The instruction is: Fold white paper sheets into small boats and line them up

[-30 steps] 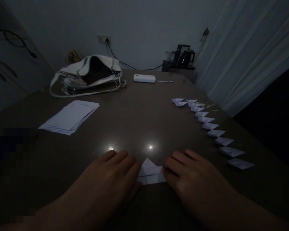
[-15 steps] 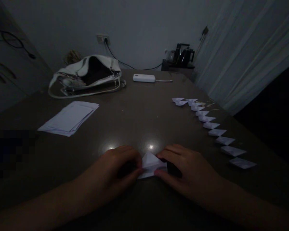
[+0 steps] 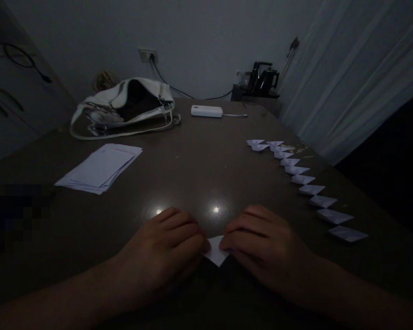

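Note:
A small folded piece of white paper point(image 3: 216, 252) is between my two hands near the table's front, with one corner pointing toward me. My left hand point(image 3: 174, 245) pinches its left side, fingers curled over the edge. On the right side, my right hand point(image 3: 261, 240) grips it the same way, fingertips pressed on the paper. Both thumbs are mostly hidden behind the fingers. A line of several folded paper shapes point(image 3: 311, 189) runs along the right of the table. At the left lies a stack of white paper sheets point(image 3: 101, 167).
A white handbag point(image 3: 147, 87) stands gaping at the back left of the brown table point(image 3: 199, 169). Beside it lies a white power bank point(image 3: 206, 111) with a short cable. Black kettles point(image 3: 263, 80) stand on a small stand beyond the table, near a pale curtain point(image 3: 330, 82).
The folded paper has turned over: its point faced away from me and now faces toward me. Both hands have rolled, fingers now over the paper's edges.

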`<state>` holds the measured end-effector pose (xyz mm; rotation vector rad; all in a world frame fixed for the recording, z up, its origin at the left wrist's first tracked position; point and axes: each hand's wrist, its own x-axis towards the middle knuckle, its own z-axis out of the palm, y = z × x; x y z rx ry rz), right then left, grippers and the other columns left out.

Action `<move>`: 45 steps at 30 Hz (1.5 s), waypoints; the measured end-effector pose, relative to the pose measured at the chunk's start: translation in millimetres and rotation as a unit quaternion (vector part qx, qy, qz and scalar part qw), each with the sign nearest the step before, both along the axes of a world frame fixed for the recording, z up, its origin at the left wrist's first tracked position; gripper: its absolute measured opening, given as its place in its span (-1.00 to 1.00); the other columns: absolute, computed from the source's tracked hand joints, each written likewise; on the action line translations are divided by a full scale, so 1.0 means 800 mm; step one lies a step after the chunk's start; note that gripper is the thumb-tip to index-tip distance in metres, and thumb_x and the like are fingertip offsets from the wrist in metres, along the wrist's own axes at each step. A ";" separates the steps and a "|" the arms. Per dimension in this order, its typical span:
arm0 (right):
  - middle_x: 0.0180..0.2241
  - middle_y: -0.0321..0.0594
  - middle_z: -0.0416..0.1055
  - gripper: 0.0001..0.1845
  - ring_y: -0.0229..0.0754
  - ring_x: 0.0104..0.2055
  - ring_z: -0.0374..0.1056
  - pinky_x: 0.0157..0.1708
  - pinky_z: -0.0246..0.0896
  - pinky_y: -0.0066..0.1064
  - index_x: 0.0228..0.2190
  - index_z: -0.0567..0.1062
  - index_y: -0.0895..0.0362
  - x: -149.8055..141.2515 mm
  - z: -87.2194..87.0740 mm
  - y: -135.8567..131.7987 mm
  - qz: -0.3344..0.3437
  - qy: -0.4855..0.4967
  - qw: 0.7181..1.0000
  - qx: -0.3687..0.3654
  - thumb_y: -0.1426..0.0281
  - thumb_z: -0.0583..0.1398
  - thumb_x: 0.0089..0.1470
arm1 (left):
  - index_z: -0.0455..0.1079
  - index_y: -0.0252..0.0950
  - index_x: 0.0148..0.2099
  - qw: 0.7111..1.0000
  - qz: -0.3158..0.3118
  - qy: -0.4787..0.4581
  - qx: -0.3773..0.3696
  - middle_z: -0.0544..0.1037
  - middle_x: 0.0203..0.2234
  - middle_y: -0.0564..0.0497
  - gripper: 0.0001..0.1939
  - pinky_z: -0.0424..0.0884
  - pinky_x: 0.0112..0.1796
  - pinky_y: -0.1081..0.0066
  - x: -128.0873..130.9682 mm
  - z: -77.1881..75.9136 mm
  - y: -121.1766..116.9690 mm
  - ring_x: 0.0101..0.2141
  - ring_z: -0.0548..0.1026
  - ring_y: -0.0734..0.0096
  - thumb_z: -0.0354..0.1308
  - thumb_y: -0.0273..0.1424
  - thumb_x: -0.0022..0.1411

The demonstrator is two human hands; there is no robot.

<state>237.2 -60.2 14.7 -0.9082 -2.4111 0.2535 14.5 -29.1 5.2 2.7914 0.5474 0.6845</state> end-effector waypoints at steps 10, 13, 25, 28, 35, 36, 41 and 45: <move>-0.47 -0.31 0.35 -0.83 -0.28 -0.43 0.16 -0.43 -0.02 -0.40 -0.49 0.40 0.18 0.002 -0.007 -0.002 0.048 -0.117 0.990 -0.058 0.50 0.13 0.15 | 0.36 -0.32 -0.37 0.997 -0.022 0.071 0.017 0.41 -0.50 0.03 -0.80 0.14 -0.44 0.42 0.006 0.002 -0.003 -0.46 0.29 0.42 -0.03 -0.46 0.29; -0.44 -0.32 0.36 -0.83 -0.30 -0.40 0.21 -0.40 0.02 -0.43 -0.46 0.44 0.15 0.004 0.002 -0.002 0.045 -0.107 0.984 -0.136 0.42 0.14 0.17 | 0.37 -0.31 -0.35 0.997 -0.013 0.065 -0.027 0.41 -0.49 0.03 -0.80 0.16 -0.45 0.44 0.005 0.003 -0.004 -0.46 0.30 0.42 -0.04 -0.47 0.30; -0.41 -0.38 0.33 -0.84 -0.34 -0.41 0.24 -0.44 0.07 -0.52 -0.33 0.33 0.12 0.000 -0.004 0.002 -0.084 0.009 0.958 -0.276 0.53 0.22 0.05 | 0.32 -0.28 -0.23 0.987 0.013 0.061 -0.146 0.42 -0.39 0.03 -0.85 0.25 -0.39 0.47 0.003 0.002 -0.003 -0.39 0.36 0.45 -0.07 -0.53 0.28; -0.35 -0.33 0.34 -0.92 -0.32 -0.35 0.25 -0.36 0.11 -0.51 -0.37 0.39 0.13 0.002 -0.005 0.004 -0.058 -0.014 0.966 -0.250 0.54 0.18 0.10 | 0.34 -0.29 -0.22 0.988 0.022 0.079 -0.134 0.41 -0.38 0.01 -0.89 0.27 -0.39 0.46 0.004 0.005 -0.003 -0.37 0.35 0.42 -0.02 -0.48 0.26; -0.28 -0.24 0.37 -0.82 -0.22 -0.25 0.26 -0.28 0.14 -0.42 -0.28 0.46 0.14 0.005 -0.002 0.006 -0.016 -0.066 0.976 -0.205 0.35 0.26 0.05 | 0.36 -0.32 -0.23 0.994 0.029 0.071 -0.078 0.42 -0.38 -0.01 -0.87 0.31 -0.41 0.47 0.004 -0.001 0.000 -0.39 0.36 0.42 -0.01 -0.45 0.28; -0.27 -0.23 0.37 -0.78 -0.20 -0.24 0.26 -0.28 0.14 -0.41 -0.26 0.46 0.14 0.006 -0.001 0.006 -0.013 -0.072 0.977 -0.200 0.32 0.28 0.03 | 0.36 -0.33 -0.23 0.996 0.026 0.065 -0.057 0.42 -0.40 -0.01 -0.85 0.31 -0.42 0.47 0.004 -0.002 0.000 -0.41 0.36 0.43 -0.03 -0.46 0.29; -0.28 -0.23 0.38 -0.86 -0.22 -0.24 0.26 -0.27 0.14 -0.41 -0.24 0.46 0.14 0.007 -0.002 0.007 -0.012 -0.055 0.985 -0.162 0.46 0.20 0.10 | 0.39 -0.37 -0.26 0.999 0.023 0.035 0.027 0.44 -0.46 -0.02 -0.80 0.31 -0.45 0.48 0.005 0.000 0.000 -0.45 0.36 0.44 -0.06 -0.50 0.31; -0.30 -0.24 0.40 -0.88 -0.26 -0.26 0.28 -0.27 0.15 -0.44 -0.26 0.48 0.16 0.007 -0.004 0.007 -0.006 0.001 0.992 -0.128 0.47 0.15 0.15 | 0.39 -0.36 -0.24 0.999 0.035 0.003 0.014 0.44 -0.47 -0.02 -0.81 0.31 -0.47 0.51 0.003 0.003 -0.003 -0.47 0.37 0.47 -0.05 -0.50 0.31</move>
